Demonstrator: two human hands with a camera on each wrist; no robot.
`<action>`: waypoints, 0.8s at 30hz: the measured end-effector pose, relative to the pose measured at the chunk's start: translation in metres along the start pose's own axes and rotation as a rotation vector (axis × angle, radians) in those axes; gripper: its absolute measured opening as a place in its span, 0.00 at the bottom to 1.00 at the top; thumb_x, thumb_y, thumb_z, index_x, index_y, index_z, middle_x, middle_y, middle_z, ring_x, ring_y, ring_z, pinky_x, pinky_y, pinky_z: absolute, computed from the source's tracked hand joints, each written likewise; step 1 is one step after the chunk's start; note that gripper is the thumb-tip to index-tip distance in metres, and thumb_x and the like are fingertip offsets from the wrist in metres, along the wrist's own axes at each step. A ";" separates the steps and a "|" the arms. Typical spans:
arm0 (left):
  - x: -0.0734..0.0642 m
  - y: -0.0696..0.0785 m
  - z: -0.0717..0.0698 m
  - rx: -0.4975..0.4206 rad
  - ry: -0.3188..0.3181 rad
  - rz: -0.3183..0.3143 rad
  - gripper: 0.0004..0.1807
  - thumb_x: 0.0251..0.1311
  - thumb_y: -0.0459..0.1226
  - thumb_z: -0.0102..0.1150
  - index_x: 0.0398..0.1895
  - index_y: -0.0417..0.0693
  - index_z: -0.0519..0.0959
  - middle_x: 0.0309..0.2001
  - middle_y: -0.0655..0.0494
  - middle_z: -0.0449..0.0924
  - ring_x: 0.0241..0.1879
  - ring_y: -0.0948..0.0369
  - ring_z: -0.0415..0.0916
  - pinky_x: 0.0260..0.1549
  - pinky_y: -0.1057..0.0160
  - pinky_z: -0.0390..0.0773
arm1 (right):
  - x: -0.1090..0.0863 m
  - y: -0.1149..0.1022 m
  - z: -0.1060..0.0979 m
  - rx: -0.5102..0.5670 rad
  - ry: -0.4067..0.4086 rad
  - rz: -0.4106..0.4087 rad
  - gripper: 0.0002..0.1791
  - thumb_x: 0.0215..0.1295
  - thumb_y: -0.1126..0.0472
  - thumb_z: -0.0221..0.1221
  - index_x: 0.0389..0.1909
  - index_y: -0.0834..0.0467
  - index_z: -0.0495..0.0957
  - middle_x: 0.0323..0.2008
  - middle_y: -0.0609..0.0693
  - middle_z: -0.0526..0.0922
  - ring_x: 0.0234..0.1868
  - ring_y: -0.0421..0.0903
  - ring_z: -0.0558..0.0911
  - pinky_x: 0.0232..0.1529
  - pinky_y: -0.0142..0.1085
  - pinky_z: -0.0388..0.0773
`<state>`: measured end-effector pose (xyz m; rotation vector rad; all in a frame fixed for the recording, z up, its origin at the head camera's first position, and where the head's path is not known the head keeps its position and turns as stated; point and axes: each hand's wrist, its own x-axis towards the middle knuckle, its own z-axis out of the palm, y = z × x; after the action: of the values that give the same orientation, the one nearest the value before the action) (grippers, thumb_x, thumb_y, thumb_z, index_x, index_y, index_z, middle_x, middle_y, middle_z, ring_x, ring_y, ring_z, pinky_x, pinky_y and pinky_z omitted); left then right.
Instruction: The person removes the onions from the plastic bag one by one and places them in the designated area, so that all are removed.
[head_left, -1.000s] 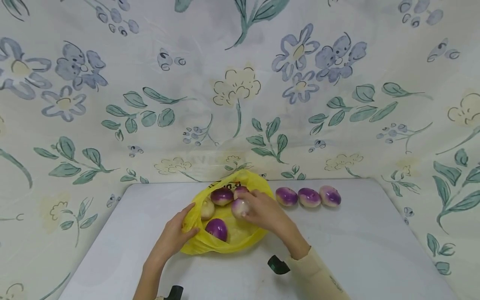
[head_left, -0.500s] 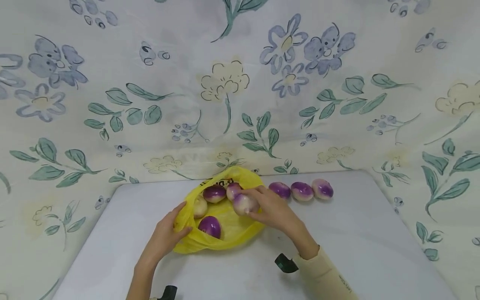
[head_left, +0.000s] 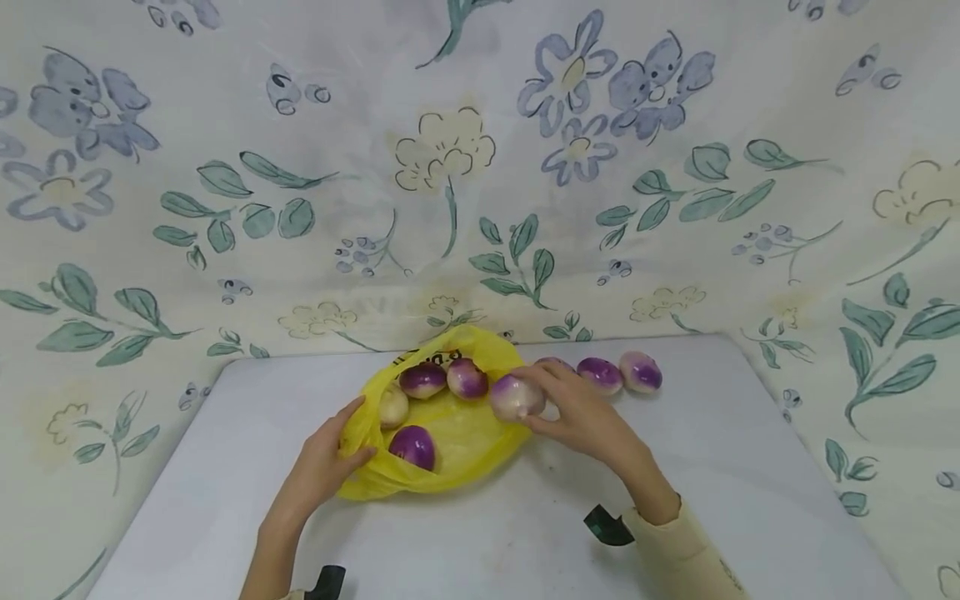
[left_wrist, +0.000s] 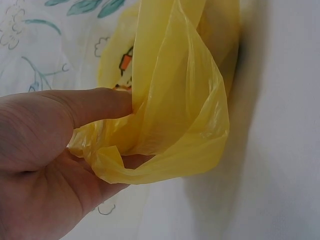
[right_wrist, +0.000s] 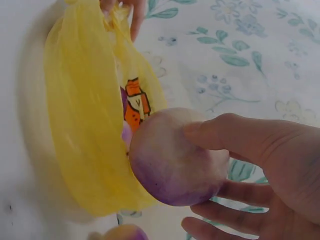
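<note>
A yellow plastic bag (head_left: 465,450) lies on its side on the white table, its mouth spread wide. Inside rest several purple-and-white turnips, among them a dark purple turnip (head_left: 423,380), a second turnip (head_left: 467,379) and one at the front (head_left: 412,447). My left hand (head_left: 318,458) holds the bag's left rim between thumb and fingers; in the left wrist view the thumb (left_wrist: 100,106) presses the plastic. At the bag's right edge, my right hand (head_left: 588,417) grips a pale turnip (right_wrist: 175,157) between thumb and fingers, lifted above the bag's rim.
To the right of the bag, near the table's back edge, three turnips stand in a row, with the middle turnip (head_left: 599,377) and the right turnip (head_left: 641,372) in plain sight. My right hand partly covers the third. A flower-patterned cloth (head_left: 360,208) hangs behind the table.
My right hand has lifted the pale turnip from inside the bag and carried it right to the bag's edge. My left hand keeps hold of the rim. The head view has shifted slightly.
</note>
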<state>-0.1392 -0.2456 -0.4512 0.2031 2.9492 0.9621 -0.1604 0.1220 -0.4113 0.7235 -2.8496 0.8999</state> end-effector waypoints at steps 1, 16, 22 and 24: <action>0.000 0.000 0.000 -0.001 -0.002 -0.004 0.40 0.62 0.36 0.62 0.75 0.42 0.57 0.69 0.33 0.64 0.66 0.36 0.64 0.63 0.36 0.68 | -0.002 0.002 -0.001 0.001 0.004 0.005 0.32 0.56 0.52 0.70 0.63 0.41 0.72 0.60 0.48 0.76 0.60 0.49 0.77 0.60 0.47 0.79; 0.002 -0.003 0.001 0.001 -0.005 -0.010 0.40 0.62 0.36 0.63 0.75 0.42 0.56 0.70 0.34 0.64 0.67 0.36 0.64 0.63 0.36 0.68 | -0.025 0.044 -0.025 -0.024 0.101 0.036 0.33 0.58 0.52 0.69 0.65 0.46 0.71 0.59 0.52 0.77 0.59 0.53 0.78 0.57 0.51 0.81; 0.002 -0.002 0.001 0.005 -0.003 -0.015 0.40 0.61 0.36 0.63 0.75 0.43 0.56 0.69 0.34 0.65 0.66 0.36 0.65 0.63 0.36 0.68 | -0.032 0.057 -0.030 -0.025 0.156 0.021 0.33 0.57 0.53 0.70 0.64 0.49 0.71 0.58 0.51 0.79 0.58 0.53 0.79 0.53 0.50 0.82; 0.002 -0.002 0.001 0.005 -0.004 -0.017 0.40 0.61 0.36 0.63 0.75 0.43 0.56 0.69 0.34 0.64 0.67 0.36 0.64 0.63 0.36 0.68 | -0.034 0.061 -0.031 -0.049 0.178 0.009 0.33 0.57 0.53 0.70 0.64 0.50 0.72 0.57 0.51 0.80 0.58 0.53 0.79 0.53 0.51 0.82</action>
<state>-0.1415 -0.2464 -0.4536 0.1794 2.9454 0.9511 -0.1602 0.1977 -0.4246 0.5929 -2.7102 0.8465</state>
